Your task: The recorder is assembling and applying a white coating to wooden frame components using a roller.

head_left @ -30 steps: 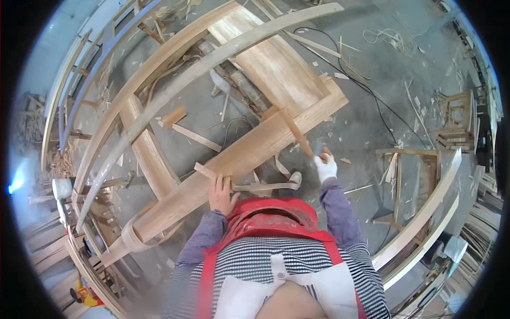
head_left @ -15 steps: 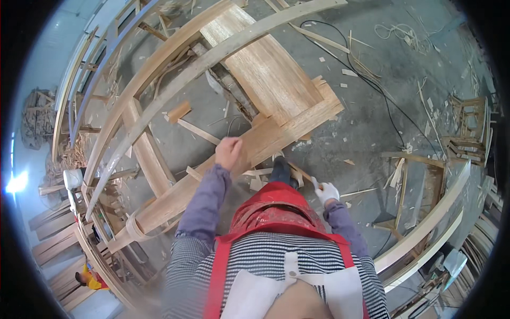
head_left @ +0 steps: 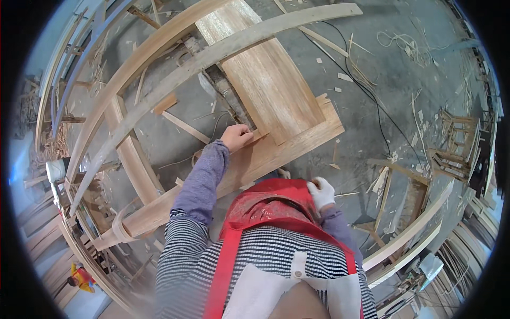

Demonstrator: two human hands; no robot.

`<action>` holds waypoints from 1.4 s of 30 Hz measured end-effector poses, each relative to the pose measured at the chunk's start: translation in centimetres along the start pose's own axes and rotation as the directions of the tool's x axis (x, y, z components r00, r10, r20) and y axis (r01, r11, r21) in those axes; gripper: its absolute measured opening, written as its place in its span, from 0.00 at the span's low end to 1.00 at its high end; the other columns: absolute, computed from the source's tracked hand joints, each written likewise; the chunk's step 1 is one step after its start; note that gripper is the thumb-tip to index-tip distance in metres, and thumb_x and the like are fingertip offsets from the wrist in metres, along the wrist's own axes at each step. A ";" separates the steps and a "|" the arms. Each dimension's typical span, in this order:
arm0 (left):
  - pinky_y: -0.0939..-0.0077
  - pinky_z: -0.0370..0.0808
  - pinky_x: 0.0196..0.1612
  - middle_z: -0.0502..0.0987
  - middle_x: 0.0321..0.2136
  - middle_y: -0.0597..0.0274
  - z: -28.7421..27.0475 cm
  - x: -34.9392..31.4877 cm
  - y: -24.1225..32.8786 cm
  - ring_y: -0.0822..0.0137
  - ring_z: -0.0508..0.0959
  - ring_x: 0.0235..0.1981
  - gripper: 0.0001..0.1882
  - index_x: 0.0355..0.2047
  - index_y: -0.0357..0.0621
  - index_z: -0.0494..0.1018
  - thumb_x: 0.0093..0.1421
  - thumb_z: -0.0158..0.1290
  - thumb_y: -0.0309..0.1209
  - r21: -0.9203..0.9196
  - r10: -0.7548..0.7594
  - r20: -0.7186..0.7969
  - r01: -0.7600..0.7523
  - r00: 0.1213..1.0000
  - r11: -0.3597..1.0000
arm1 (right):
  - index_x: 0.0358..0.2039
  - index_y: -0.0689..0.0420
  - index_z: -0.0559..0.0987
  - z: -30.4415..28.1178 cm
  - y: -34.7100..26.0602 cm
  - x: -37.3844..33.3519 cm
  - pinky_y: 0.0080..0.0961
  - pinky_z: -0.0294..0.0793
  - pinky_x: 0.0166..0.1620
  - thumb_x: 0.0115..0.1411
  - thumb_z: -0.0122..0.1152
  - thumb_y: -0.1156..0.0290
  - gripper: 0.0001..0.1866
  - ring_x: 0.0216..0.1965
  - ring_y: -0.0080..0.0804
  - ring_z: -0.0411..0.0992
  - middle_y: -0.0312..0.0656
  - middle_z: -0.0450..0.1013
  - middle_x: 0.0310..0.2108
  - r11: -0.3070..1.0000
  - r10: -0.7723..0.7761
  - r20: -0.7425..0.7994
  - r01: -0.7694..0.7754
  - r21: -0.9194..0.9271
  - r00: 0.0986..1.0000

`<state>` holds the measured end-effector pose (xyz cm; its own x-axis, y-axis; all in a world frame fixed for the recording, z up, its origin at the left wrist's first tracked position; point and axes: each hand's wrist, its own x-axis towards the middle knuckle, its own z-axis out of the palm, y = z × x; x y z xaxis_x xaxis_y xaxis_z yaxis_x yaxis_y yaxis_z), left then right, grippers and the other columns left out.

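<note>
Wooden panel (head_left: 276,90) newly pinched by left hand (head_left: 236,137), right hand (head_left: 321,192) (gloved) withdrawn — grip unclear.

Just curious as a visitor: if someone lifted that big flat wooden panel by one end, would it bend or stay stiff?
The wooden panel looks thick and flat, so probably stiff. Its breadth suggests it is heavy, likely awkward for one hand.

Black cable (head_left: 372,101) lay on the concrete floor (head_left: 414,69), right of the long curved rail (head_left: 175,80); small wooden frame (head_left: 457,143) stood farther right; wood offcuts (head_left: 342,77) were scattered between.
</note>
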<state>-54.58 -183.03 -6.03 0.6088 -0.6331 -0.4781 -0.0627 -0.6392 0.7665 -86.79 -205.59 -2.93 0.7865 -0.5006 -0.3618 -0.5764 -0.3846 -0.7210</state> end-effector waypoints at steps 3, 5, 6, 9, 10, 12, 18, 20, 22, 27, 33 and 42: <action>0.69 0.75 0.31 0.77 0.21 0.54 -1.5 -1.4 3.0 0.63 0.78 0.25 0.14 0.29 0.35 0.76 0.55 0.54 0.37 0.039 -0.037 0.031 0.036 0.999 0.999 | 0.35 0.55 0.79 1.0 -6.4 3.8 0.40 0.74 0.37 0.57 0.58 0.61 0.11 0.31 0.48 0.75 0.47 0.75 0.30 0.955 -0.203 0.068 0.213 -0.207 0.977; 0.76 0.70 0.23 0.73 0.18 0.64 -2.0 -2.1 4.8 0.73 0.72 0.19 0.11 0.25 0.37 0.73 0.58 0.52 0.33 -0.092 -0.044 0.022 0.046 0.999 0.995 | 0.33 0.54 0.78 2.2 -9.4 6.3 0.41 0.74 0.36 0.58 0.57 0.61 0.11 0.30 0.48 0.75 0.46 0.75 0.29 0.919 -0.246 0.113 0.269 -0.290 0.963; 0.79 0.67 0.19 0.71 0.16 0.68 -2.1 -2.3 5.6 0.78 0.69 0.16 0.11 0.22 0.37 0.72 0.60 0.51 0.31 -0.171 -0.051 0.013 0.053 0.999 0.984 | 0.31 0.52 0.78 2.9 -10.5 7.5 0.40 0.74 0.36 0.58 0.56 0.60 0.10 0.30 0.46 0.76 0.45 0.76 0.29 0.860 -0.279 0.179 0.329 -0.391 0.943; 0.78 0.69 0.19 0.72 0.16 0.65 -2.4 -3.0 7.5 0.76 0.71 0.15 0.12 0.25 0.36 0.73 0.60 0.52 0.32 -0.169 -0.087 -0.030 0.081 0.996 0.982 | 0.29 0.50 0.77 2.9 -11.2 11.1 0.40 0.75 0.36 0.58 0.54 0.59 0.10 0.32 0.45 0.77 0.45 0.77 0.29 0.757 -0.246 0.309 0.381 -0.531 0.919; 0.77 0.69 0.19 0.72 0.16 0.63 -2.5 -3.5 8.0 0.75 0.72 0.14 0.12 0.26 0.36 0.73 0.60 0.52 0.33 -0.168 -0.135 -0.045 0.126 0.990 0.978 | 0.29 0.50 0.77 3.0 -11.1 12.0 0.41 0.75 0.37 0.58 0.54 0.59 0.10 0.33 0.45 0.77 0.46 0.77 0.30 0.730 -0.176 0.349 0.360 -0.582 0.921; 0.78 0.68 0.19 0.71 0.16 0.66 -2.3 -4.2 9.2 0.77 0.71 0.15 0.12 0.26 0.36 0.72 0.61 0.52 0.33 -0.185 -0.142 -0.069 0.127 0.988 0.975 | 0.30 0.49 0.78 2.2 -10.1 13.3 0.42 0.75 0.38 0.57 0.53 0.58 0.11 0.35 0.45 0.77 0.47 0.77 0.31 0.703 -0.092 0.344 0.306 -0.643 0.934; 0.78 0.68 0.20 0.70 0.16 0.66 -0.3 -6.3 13.8 0.77 0.69 0.16 0.10 0.28 0.37 0.72 0.62 0.52 0.31 -0.225 -0.130 -0.097 0.105 0.987 0.969 | 0.36 0.52 0.80 -9.7 -1.7 17.1 0.37 0.77 0.33 0.59 0.53 0.60 0.12 0.31 0.39 0.79 0.44 0.79 0.33 0.811 0.057 -0.121 -0.116 -0.573 0.991; 0.75 0.70 0.22 0.71 0.18 0.62 1.2 -7.5 15.8 0.72 0.71 0.18 0.09 0.29 0.37 0.73 0.61 0.52 0.31 -0.102 0.043 -0.141 -0.058 0.989 0.993 | 0.38 0.57 0.79 -11.7 -1.0 16.6 0.33 0.77 0.33 0.60 0.57 0.64 0.12 0.30 0.35 0.78 0.42 0.79 0.34 0.866 0.424 0.029 -0.414 0.280 0.905; 0.72 0.71 0.25 0.73 0.20 0.58 2.7 -8.6 18.0 0.68 0.74 0.20 0.08 0.31 0.37 0.73 0.61 0.52 0.30 0.042 0.198 -0.148 -0.194 0.969 0.980 | 0.41 0.62 0.77 -11.7 -2.4 14.9 0.31 0.77 0.39 0.60 0.59 0.66 0.13 0.32 0.34 0.76 0.43 0.78 0.35 0.503 0.314 0.484 -0.576 0.645 0.817; 0.66 0.74 0.39 0.77 0.32 0.50 7.2 -10.0 21.1 0.55 0.79 0.35 0.09 0.35 0.38 0.74 0.61 0.51 0.32 -0.168 0.264 0.095 -0.246 0.960 0.955 | 0.44 0.62 0.74 -9.0 -8.1 10.0 0.34 0.74 0.48 0.61 0.60 0.64 0.17 0.42 0.36 0.74 0.46 0.76 0.36 0.212 -0.090 0.726 -0.699 0.683 0.682; 0.67 0.72 0.50 0.77 0.41 0.48 7.7 -6.5 16.2 0.53 0.77 0.44 0.14 0.45 0.40 0.74 0.63 0.49 0.34 -0.245 0.118 0.178 -0.073 0.977 0.967 | 0.38 0.61 0.75 -16.5 -4.5 12.2 0.36 0.72 0.49 0.63 0.57 0.61 0.15 0.35 0.32 0.75 0.39 0.75 0.31 -0.283 -0.001 0.287 -0.275 0.919 0.958; 0.52 0.47 0.67 0.56 0.65 0.53 3.8 10.0 14.2 0.58 0.52 0.67 0.38 0.63 0.40 0.57 0.59 0.49 0.51 0.565 0.666 0.041 -0.567 0.745 0.600 | 0.38 0.58 0.76 -27.7 -3.6 9.5 0.30 0.69 0.49 0.64 0.56 0.66 0.09 0.32 0.25 0.71 0.37 0.75 0.35 -0.275 0.006 -0.022 0.023 0.961 1.000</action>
<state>-52.36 -200.10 -1.55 0.3796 -0.9150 0.1369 -0.8294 -0.2709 0.4886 -83.41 -230.47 12.64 0.7777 -0.5201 -0.3532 0.3900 0.8397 -0.3779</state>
